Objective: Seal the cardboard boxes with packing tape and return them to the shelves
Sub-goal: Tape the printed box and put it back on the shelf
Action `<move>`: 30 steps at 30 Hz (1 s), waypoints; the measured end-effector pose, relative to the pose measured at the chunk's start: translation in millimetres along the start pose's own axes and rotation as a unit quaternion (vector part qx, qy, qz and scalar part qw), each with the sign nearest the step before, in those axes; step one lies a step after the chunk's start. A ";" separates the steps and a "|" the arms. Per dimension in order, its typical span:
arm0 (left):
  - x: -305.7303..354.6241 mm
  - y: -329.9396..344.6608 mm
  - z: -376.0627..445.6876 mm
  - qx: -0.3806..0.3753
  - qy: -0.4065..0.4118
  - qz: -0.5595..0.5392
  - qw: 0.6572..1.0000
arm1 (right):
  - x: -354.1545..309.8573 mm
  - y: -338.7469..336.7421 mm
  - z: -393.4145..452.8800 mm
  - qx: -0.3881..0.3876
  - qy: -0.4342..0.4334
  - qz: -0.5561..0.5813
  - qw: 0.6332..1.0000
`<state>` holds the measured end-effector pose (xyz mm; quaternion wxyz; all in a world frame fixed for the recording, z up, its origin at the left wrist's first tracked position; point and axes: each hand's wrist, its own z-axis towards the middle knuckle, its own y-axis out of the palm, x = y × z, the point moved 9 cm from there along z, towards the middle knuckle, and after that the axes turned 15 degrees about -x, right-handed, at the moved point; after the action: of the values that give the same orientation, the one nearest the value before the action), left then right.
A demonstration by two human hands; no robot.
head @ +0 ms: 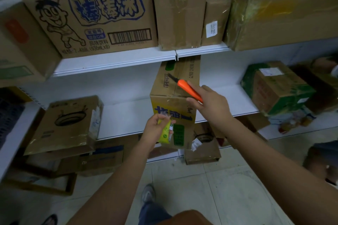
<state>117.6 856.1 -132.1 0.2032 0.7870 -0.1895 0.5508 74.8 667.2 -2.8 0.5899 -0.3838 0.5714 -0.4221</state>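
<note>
White shelves (box-laden) above tiled floor.

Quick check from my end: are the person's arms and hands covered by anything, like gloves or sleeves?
No. The left hand and right hand are bare, without gloves. No rings, watch or bands show. Both forearms are uncovered right down to the bottom of the picture; no sleeve shows on either.

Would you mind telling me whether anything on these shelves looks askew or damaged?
Yes: the box with the pot drawing on the middle shelf sits tilted with wrinkled tape, and the tall box overhangs the shelf's front edge.
</note>
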 end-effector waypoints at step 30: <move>145.3 -94.7 -76.0 0.093 0.159 -0.070 0.980 | -72.2 -28.6 98.0 0.053 -0.090 -0.074 0.992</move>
<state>153.7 965.5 18.1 0.1943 0.7164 -0.0475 0.6684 171.5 721.9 54.3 0.6256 -0.4297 0.4626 -0.4582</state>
